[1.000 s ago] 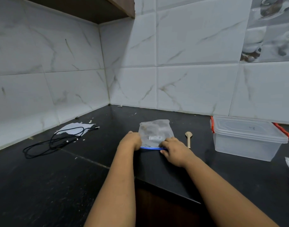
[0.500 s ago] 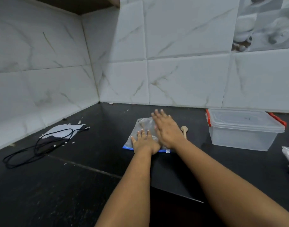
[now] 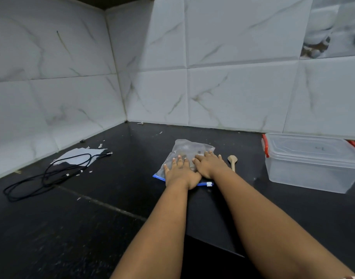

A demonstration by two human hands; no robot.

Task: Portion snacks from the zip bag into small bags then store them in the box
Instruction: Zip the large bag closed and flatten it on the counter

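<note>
Two bare forearms enter from the bottom edge of the frame and run up toward centre, over a black speckled stone countertop [image 3: 76, 234] with a thin pale seam crossing it at lower left. Left hand [image 3: 181, 174], just below centre: fingers straight and slightly spread, palm down, pressing flat on the near half of a clear plastic zip bag with a blue sealing strip [image 3: 189, 150]. Right hand [image 3: 210, 165], touching the left at the thumb side: also flat, fingers extended, resting on the bag's right part; neither hand curls round anything. The bag lies flat on the counter at centre frame, blue strip toward the bottom of the frame, a small white slider tab showing at the strip's right end; contents look dark and blurred, not identifiable. Just right of the right hand, a small pale wooden spoon [image 3: 232, 160] lies on the counter, bowl end pointing up-frame. Left of centre, a coiled black cable [image 3: 51, 174] sprawls over the counter, partly on a sheet of white paper [image 3: 80, 156], with small white scraps nearby. At right, a clear rectangular plastic box with a lid and red side clips [image 3: 313, 166], lid on, stands well apart from the bag. Behind everything, white marble-patterned wall tiles [image 3: 233, 77] meet in a corner at upper left.
</note>
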